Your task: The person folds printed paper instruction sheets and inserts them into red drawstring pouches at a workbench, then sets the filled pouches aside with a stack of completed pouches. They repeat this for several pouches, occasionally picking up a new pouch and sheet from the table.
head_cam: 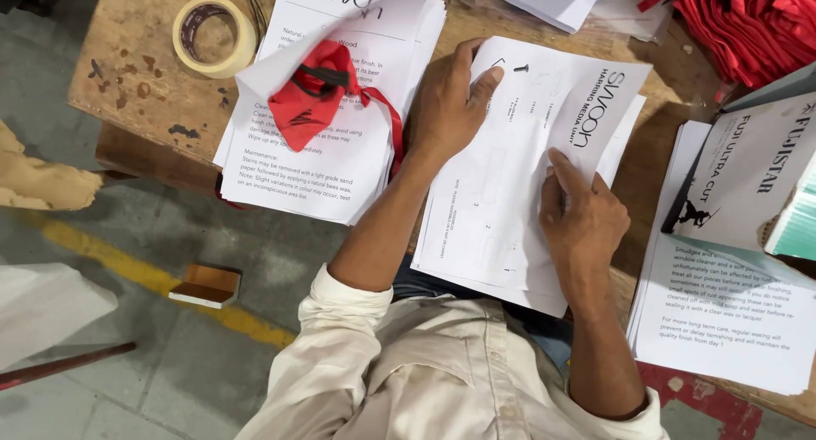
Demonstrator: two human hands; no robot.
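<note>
A stack of white printed sheets (489, 227) lies on the wooden table (140, 74) in front of me. My left hand (449, 104) grips the stack's top left edge, thumb on top of the upper sheet. My right hand (582, 219) rests on the right side of the same sheet, its fingers pinching the paper where it bends upward. To the left, a second pile of printed sheets (314, 164) carries a red cloth pouch with a black strap (313, 96), partly under a curled sheet.
A masking tape roll (213, 36) sits at the table's far left. Red fabric (748, 23) is heaped at the top right. A black-and-white box (748, 181) and another paper stack (722, 321) lie on the right. On the floor lies a small wooden block (204, 285).
</note>
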